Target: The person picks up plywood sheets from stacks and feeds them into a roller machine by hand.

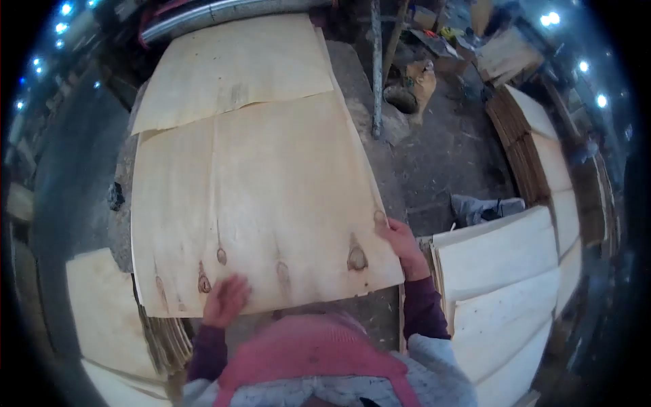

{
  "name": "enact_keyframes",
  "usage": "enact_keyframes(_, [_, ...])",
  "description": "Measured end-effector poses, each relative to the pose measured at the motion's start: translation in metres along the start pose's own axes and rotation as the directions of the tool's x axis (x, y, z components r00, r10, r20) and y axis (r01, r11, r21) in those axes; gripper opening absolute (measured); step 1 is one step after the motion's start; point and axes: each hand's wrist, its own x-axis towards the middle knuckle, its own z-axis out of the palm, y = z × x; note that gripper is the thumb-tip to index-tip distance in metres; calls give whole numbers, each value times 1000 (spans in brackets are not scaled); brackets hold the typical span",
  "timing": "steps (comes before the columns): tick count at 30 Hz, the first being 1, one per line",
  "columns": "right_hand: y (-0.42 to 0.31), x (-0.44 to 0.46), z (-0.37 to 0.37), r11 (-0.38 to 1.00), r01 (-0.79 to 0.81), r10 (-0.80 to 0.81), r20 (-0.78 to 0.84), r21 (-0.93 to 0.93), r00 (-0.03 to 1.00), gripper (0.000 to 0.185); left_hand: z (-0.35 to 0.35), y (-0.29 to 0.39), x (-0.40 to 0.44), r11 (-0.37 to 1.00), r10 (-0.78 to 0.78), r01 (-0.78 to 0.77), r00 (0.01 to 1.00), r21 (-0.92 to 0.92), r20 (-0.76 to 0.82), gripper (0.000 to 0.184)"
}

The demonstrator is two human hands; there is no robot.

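Observation:
A large pale wood veneer sheet [291, 183] with several dark knots lies in front of me. Its near edge reaches almost to my body. My left hand [228, 300] is over that edge, left of the middle, slightly blurred, fingers apart and nothing held. At the near right corner, my right hand [407, 251] grips the sheet's side edge; some of its fingers are hidden. Farther off, another veneer sheet [244, 64] overlaps the far end of the large one.
A metal roller [224, 12] runs along the far end. Veneer stacks stand at left [108, 305] and right [502, 251], with another stack [536, 146] farther right. An upright pole [377, 74] and a torn sack [422, 88] stand beyond the sheet's right side.

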Motion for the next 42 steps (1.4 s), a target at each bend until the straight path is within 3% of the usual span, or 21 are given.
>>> enact_keyframes(2, [-36, 3, 14, 997, 42, -51, 152, 58, 987, 33, -42, -28, -29, 982, -84, 83, 996, 171, -1, 60])
enact_keyframes(4, [-93, -11, 38, 980, 157, -183, 256, 118, 949, 32, -56, -43, -54, 923, -348, 320, 930, 213, 114, 59])
enact_keyframes(6, [-132, -42, 50, 952, 145, -189, 146, 270, 971, 34, -28, -48, -65, 991, 48, -26, 985, -131, 168, 62])
enact_keyframes(7, [-140, -51, 51, 927, 145, -189, 96, 346, 977, 36, -7, -47, -70, 932, 251, -197, 956, -304, 150, 63])
enact_keyframes(10, [-96, -38, 25, 899, 49, -119, 136, 435, 984, 42, 48, -12, -80, 725, 540, -459, 842, -514, 9, 59])
enact_keyframes(11, [-78, -32, 21, 874, -27, -40, 128, 485, 991, 43, 51, -5, -74, 738, 573, -506, 819, -447, 18, 57])
enact_keyframes(13, [-46, -18, 12, 836, -38, -47, 141, 547, 989, 43, 45, 6, -68, 761, 614, -580, 789, -290, 33, 52])
enact_keyframes(14, [-32, -13, 7, 812, -43, -47, 139, 582, 989, 43, 41, 13, -65, 803, 559, -522, 827, -287, 58, 49])
enact_keyframes(17, [5, 11, -12, 908, -30, -33, 142, 418, 989, 43, 39, 20, -68, 895, 442, -443, 896, 46, 28, 50])
enact_keyframes(18, [21, 16, -20, 893, -41, -23, 137, 447, 990, 43, 33, 14, -69, 896, 444, -444, 896, -2, -22, 50])
enact_keyframes(23, [-67, -62, -3, 948, 10, -31, 62, 318, 998, 41, 29, -25, -98, 858, 453, -478, 877, -188, -160, 51])
enact_keyframes(27, [-82, -46, 7, 955, 3, -30, 88, 296, 996, 44, 36, -8, -82, 903, 418, -424, 904, -66, -95, 50])
enact_keyframes(28, [-67, -27, 3, 933, -8, -27, 91, 360, 995, 46, 19, 0, -60, 888, 459, -460, 884, 12, -89, 50])
enact_keyframes(29, [-44, 3, -4, 907, -18, -24, 96, 421, 995, 48, 33, 14, -50, 903, 395, -412, 908, -123, -138, 47])
enact_keyframes(30, [-33, 20, -7, 877, -24, -28, 100, 480, 995, 50, 52, 27, -50, 892, 432, -440, 897, -105, -94, 44])
enact_keyframes(33, [-66, -2, 26, 689, 68, -122, 22, 721, 992, 51, 72, 46, -43, 864, 491, -495, 869, -93, -61, 40])
enact_keyframes(36, [-9, 12, 14, 653, 96, -138, -7, 752, 990, 47, 71, 61, -25, 866, 492, -497, 867, -53, -83, 38])
enact_keyframes(37, [16, 18, 14, 925, 207, -185, -98, 318, 978, 45, 68, 70, -10, 869, 489, -493, 868, -34, -86, 38])
enact_keyframes(38, [44, 23, 13, 949, 242, -274, -149, -204, 950, 44, 67, 77, 9, 872, 486, -490, 866, 0, -118, 35])
enact_keyframes(39, [57, 22, 17, 718, 190, -377, -144, -670, 915, 43, 67, 86, 31, 877, 478, -480, 870, 16, -119, 31])
enact_keyframes(42, [80, 14, 28, 471, 247, -515, -37, -847, 856, 39, 58, 114, 100, 898, 439, -439, 898, 3, -39, 23])
